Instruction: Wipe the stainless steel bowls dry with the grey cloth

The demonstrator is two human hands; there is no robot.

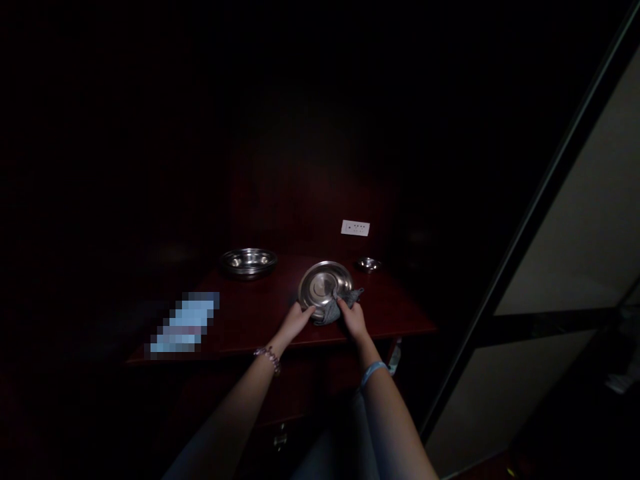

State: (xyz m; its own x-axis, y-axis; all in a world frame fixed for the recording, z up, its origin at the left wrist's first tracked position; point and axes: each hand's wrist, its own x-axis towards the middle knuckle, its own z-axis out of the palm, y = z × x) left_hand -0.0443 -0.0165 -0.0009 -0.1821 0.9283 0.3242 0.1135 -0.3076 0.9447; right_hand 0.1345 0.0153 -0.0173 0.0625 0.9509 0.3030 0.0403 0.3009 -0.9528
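Note:
A shiny round metal plate [320, 287] with a raised rim is tilted up over the front of a dark red desk [260, 320]. My left hand [296, 321] grips its lower left rim, thumb on the inner face. At the lower right rim, my right hand [353, 318] is closed on a grey cloth [331, 311], which is pressed against the plate. The cloth covers part of the plate's lower right side. Fingers of both hands behind the plate and cloth are hidden.
Stacked metal dishes [249, 263] stand at the back left of the desk. A small metal bowl [369, 265] sits at the back right, below a white socket panel [355, 228]. A blurred bright rectangle [185, 325] lies at the left. A pale framed panel [565, 253] stands right.

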